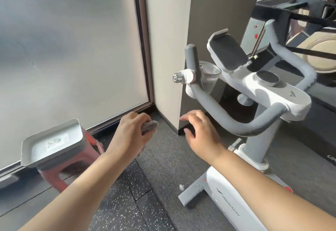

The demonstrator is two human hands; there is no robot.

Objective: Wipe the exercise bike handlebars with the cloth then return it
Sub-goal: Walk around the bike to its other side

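In the corner between the frosted glass wall [69,45] and a beige pillar [166,48], the left hand [133,130] grips a bunched grey cloth [149,126], its fingers curled round the fabric, a tail of which hangs below the palm. The right hand [201,133] hovers beside it with fingers spread and relaxed, holding nothing, just short of the grey handlebars [227,116] of the white exercise bike [269,92]. Neither hand touches the bars. A clear plastic cup [209,76] sits in the holder behind the left grip. To the left, a white tray [52,143] rests on a red stool [60,169] over speckled dark flooring [116,203].
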